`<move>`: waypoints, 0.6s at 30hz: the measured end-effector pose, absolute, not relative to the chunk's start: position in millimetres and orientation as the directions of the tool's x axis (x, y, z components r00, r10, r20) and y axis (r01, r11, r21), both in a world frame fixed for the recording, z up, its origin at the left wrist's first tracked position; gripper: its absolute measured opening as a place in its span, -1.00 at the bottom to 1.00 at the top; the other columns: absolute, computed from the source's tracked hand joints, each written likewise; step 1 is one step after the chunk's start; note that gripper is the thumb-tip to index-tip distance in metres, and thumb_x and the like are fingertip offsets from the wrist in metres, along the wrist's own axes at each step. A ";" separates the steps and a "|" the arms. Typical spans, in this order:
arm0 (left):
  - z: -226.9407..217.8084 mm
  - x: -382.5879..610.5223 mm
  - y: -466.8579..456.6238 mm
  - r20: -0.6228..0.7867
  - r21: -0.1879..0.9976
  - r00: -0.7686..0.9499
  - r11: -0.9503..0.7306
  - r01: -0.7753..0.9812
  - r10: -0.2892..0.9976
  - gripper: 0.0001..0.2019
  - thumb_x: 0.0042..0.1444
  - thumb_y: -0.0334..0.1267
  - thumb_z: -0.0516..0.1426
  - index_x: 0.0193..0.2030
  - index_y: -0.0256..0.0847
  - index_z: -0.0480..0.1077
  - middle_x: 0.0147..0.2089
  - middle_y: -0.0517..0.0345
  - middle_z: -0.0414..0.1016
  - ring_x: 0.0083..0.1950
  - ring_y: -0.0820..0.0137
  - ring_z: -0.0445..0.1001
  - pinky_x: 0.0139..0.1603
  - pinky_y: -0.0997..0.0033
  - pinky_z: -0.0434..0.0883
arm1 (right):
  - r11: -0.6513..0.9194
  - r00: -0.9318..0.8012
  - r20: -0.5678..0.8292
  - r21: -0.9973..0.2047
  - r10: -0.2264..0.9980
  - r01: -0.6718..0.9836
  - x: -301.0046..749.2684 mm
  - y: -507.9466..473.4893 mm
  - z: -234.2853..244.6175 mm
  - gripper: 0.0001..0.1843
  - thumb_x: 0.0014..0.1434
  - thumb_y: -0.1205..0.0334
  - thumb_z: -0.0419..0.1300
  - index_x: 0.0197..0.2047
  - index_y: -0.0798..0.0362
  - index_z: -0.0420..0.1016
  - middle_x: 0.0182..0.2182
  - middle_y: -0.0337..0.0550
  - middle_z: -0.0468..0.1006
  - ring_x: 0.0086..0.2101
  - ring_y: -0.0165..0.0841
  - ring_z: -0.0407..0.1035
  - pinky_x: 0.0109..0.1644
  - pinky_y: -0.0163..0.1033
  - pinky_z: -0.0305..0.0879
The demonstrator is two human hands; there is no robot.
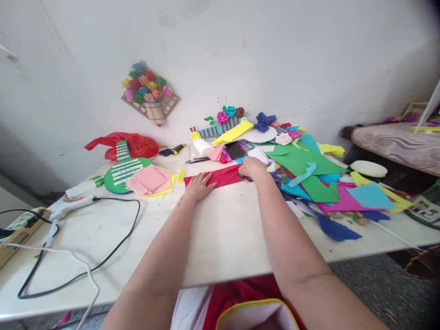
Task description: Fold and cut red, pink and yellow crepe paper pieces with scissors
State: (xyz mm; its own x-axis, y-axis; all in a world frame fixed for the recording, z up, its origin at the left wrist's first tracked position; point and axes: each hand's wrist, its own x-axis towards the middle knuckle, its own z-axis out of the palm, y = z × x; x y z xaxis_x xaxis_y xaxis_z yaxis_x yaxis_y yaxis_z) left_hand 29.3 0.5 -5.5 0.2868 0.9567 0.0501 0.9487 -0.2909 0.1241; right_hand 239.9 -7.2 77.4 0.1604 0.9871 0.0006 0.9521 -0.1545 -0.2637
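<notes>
A long red paper strip (pixel 225 177) lies across the middle of the table, running from one of my hands to the other. My left hand (pixel 199 184) rests on its left end with the fingers spread, pressing it down. At the right end, my right hand (pixel 254 168) is closed around dark-handled scissors (pixel 246 178); their blades are hidden from view. Just left of my left hand sit pink paper squares (pixel 149 179) on yellow ones and a small yellow piece (pixel 180 176). Beyond the strip are pens (pixel 199 160) and a dark phone-like rectangle (pixel 234 150).
Colored paper scraps (pixel 319 160) heap up on the right, beside a white round lid (pixel 369 168). A green paper guitar (pixel 118 172), a red plastic bag (pixel 132 145) and a glue gun (pixel 70 208) with a looping black cord occupy the left. A wall (pixel 275 55) stands behind.
</notes>
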 end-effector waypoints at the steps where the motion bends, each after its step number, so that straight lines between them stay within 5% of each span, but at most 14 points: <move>1: -5.1 29.9 0.0 0.047 0.123 0.283 -0.287 0.950 0.958 -0.28 0.10 0.22 -0.30 0.31 -0.15 -0.05 0.36 0.11 -0.11 0.36 0.27 -0.18 0.30 0.18 -0.16 | -0.152 0.165 0.022 -0.281 0.986 0.947 239.6 -7.0 76.7 -0.65 -0.15 0.34 0.20 -0.21 0.15 0.51 -0.33 0.09 0.55 -0.18 -0.19 0.42 -0.18 -0.23 0.28; 10: -4.9 32.5 -1.9 0.026 0.118 0.256 -0.257 0.959 0.966 -0.23 0.08 0.24 -0.32 0.32 -0.22 -0.08 0.37 0.11 -0.14 0.37 0.28 -0.22 0.31 0.19 -0.19 | -0.051 0.267 0.269 -0.611 0.925 0.790 236.3 5.0 63.9 -0.55 -0.02 0.23 0.16 -0.01 0.08 0.41 -0.15 -0.02 0.52 -0.11 -0.24 0.39 -0.13 -0.27 0.29; 14: -6.3 32.1 -0.8 0.042 0.117 0.257 -0.260 0.958 0.965 -0.23 0.08 0.24 -0.32 0.31 -0.23 -0.06 0.36 0.11 -0.13 0.36 0.28 -0.21 0.31 0.18 -0.18 | 0.041 0.210 0.146 -0.898 0.967 0.438 223.7 10.9 52.8 -0.51 0.03 0.24 0.16 0.07 0.14 0.33 -0.22 -0.09 0.54 -0.34 -0.37 0.47 -0.43 -0.42 0.31; 18: -8.1 31.4 0.6 0.048 0.122 0.260 -0.264 0.957 0.964 -0.24 0.08 0.24 -0.31 0.31 -0.21 -0.05 0.36 0.11 -0.12 0.36 0.26 -0.20 0.31 0.16 -0.17 | 0.060 0.082 0.063 -0.998 0.995 0.037 207.9 6.1 45.7 -0.65 0.04 0.23 0.19 -0.10 0.19 0.41 -0.37 -0.08 0.56 -0.51 -0.44 0.44 -0.65 -0.48 0.19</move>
State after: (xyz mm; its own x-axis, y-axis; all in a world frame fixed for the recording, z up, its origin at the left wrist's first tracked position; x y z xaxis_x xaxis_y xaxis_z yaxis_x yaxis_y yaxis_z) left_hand 31.4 0.6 -8.1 0.2599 0.9645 0.0476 0.9568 -0.2639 0.1222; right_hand 207.9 6.1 45.7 0.0819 0.9947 0.0627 0.0368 0.0599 -0.9975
